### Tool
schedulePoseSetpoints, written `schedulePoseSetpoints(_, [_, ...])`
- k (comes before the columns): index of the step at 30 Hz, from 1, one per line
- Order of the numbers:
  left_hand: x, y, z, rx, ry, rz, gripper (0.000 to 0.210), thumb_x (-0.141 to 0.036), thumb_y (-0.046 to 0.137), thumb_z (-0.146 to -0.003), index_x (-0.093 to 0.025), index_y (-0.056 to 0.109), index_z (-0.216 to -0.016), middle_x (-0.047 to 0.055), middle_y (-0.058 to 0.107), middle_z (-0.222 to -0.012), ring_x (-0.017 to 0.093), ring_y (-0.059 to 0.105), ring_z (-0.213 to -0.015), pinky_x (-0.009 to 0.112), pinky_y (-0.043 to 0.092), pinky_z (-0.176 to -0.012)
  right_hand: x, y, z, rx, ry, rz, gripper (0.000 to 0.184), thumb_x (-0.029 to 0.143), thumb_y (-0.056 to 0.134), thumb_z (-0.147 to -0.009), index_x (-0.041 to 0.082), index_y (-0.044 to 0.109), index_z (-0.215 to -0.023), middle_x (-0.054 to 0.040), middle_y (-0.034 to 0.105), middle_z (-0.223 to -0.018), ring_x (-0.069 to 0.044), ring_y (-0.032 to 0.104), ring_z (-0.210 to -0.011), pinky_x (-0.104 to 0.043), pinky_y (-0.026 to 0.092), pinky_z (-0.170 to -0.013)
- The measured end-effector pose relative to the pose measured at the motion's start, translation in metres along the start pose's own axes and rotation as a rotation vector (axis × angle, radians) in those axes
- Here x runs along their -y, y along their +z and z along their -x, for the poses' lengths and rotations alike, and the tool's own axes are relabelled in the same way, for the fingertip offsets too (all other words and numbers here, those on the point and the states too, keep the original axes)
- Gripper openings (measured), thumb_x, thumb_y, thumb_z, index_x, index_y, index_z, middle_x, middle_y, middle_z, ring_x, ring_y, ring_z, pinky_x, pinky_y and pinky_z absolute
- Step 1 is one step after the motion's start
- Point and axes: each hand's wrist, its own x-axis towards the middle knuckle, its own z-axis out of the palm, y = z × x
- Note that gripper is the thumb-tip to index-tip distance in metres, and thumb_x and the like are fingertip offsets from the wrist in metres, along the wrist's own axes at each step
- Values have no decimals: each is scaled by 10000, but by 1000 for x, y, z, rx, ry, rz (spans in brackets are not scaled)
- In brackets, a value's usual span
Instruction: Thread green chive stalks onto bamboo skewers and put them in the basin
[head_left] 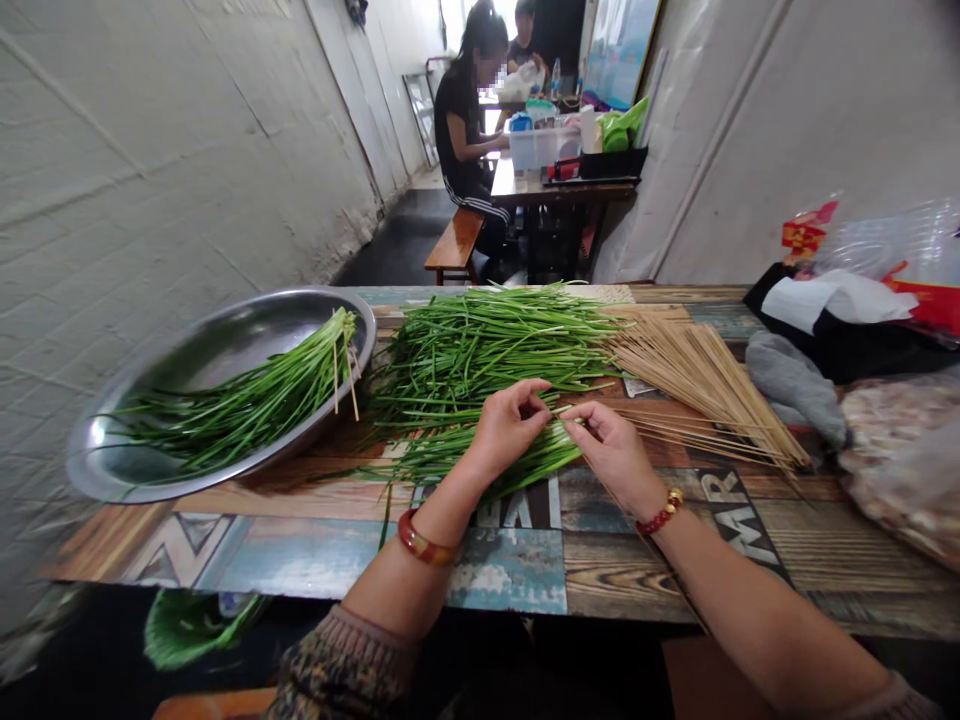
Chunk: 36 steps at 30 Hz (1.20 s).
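My left hand point(508, 428) is closed in a pinch at the pale stem ends of some garlic chives point(442, 440), its wrist wearing an amber-red bangle. Facing it, my right hand point(611, 440) pinches a thin bamboo skewer point(679, 580), whose long end slants down under the forearm. The fingertips of both hands nearly meet over the stems; the exact contact there is partly hidden. Just beyond lies a large pile of garlic chives point(495, 335). To its right, many bamboo skewers point(705, 380) are fanned out on the table.
At the left, a steel basin point(300, 310) holds chives skewered near their stem ends. On the right lie a grey cloth point(795, 385) and a plastic bag of pale pieces point(907, 450). Beyond the patterned table point(495, 575), a person point(469, 130) sits on a bench point(456, 240).
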Motion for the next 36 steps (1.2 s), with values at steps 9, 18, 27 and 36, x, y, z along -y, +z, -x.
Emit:
schedulePoseSetpoints(9, [1, 2, -1, -1, -43, 81, 356, -124, 632, -719, -101, 634, -1075, 14, 681, -708, 98, 576, -609, 199, 435, -599, 3, -1, -1, -5, 32, -25, 215, 363, 600, -827, 171, 642, -916, -30, 628, -769, -141, 533, -636, -262, 425, -593])
schedulePoseSetpoints(18, [0, 4, 2, -8, 57, -8, 390, -73, 615, -729, -150, 614, -1111, -5, 691, -738, 99, 613, -654, 203, 460, -652, 0, 0, -1, -42, 34, 11, 241, 384, 601, -820, 169, 657, -914, -38, 651, -770, -143, 547, -634, -263, 437, -595])
schedulePoseSetpoints(27, [0, 4, 3, -26, 73, -56, 403, -72, 615, -737, -171, 605, -1128, -8, 686, -742, 108, 623, -670, 215, 477, -674, 3, 0, -1, -40, 37, -20, 230, 378, 605, -818, 169, 645, -907, -41, 646, -758, -143, 544, -627, -264, 429, -578])
schedulePoseSetpoints(36, [-2, 4, 4, -13, 132, -152, 417, -65, 604, -754, -163, 589, -1159, -5, 686, -769, 115, 624, -711, 236, 481, -726, 7, 2, -1, -71, 72, -128, 251, 365, 637, -779, 186, 572, -943, -21, 617, -769, -138, 542, -641, -261, 424, -577])
